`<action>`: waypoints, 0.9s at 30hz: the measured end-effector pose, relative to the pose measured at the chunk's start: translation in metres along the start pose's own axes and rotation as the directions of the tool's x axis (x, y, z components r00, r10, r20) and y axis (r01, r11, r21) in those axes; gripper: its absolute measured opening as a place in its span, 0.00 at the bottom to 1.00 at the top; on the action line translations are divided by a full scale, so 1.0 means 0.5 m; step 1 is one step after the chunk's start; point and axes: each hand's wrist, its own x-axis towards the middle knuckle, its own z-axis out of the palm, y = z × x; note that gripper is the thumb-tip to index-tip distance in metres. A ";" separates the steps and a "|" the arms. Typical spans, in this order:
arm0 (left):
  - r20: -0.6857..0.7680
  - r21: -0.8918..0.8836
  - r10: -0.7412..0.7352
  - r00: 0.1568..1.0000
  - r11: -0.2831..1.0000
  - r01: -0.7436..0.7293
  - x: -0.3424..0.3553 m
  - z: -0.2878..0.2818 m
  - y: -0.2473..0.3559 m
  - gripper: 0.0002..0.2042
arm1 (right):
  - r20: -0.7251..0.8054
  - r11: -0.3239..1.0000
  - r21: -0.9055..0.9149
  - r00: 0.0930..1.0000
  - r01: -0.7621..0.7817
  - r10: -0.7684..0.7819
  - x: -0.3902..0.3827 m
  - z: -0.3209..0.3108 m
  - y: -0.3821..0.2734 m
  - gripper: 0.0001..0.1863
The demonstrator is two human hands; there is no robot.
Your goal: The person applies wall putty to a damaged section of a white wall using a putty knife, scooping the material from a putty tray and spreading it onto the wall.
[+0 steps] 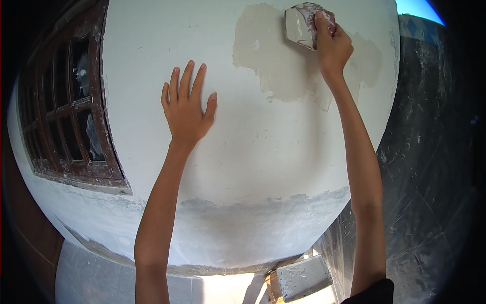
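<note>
A white wall (253, 147) fills the middle of the view, with a beige patch of filler (266, 61) high on it. My left hand (186, 109) rests flat against the bare white paint left of the patch, fingers spread. My right hand (334, 53) grips a putty scraper (298, 28) smeared with white and maroon, held at the upper part of the patch. Its shadow falls on the wall below.
A dark wooden window (109, 142) with panes is on the left. Dark plastic sheeting (420, 126) hangs along the right. Below, a tray of white putty (304, 276) sits on a wooden support (273, 286) above the tiled floor (91, 268).
</note>
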 end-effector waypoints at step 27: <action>-0.036 -0.033 -0.016 0.999 0.999 0.015 0.013 -0.015 0.008 0.27 | 0.171 0.996 -0.084 0.985 0.008 0.007 -0.148 0.023 -0.028 0.31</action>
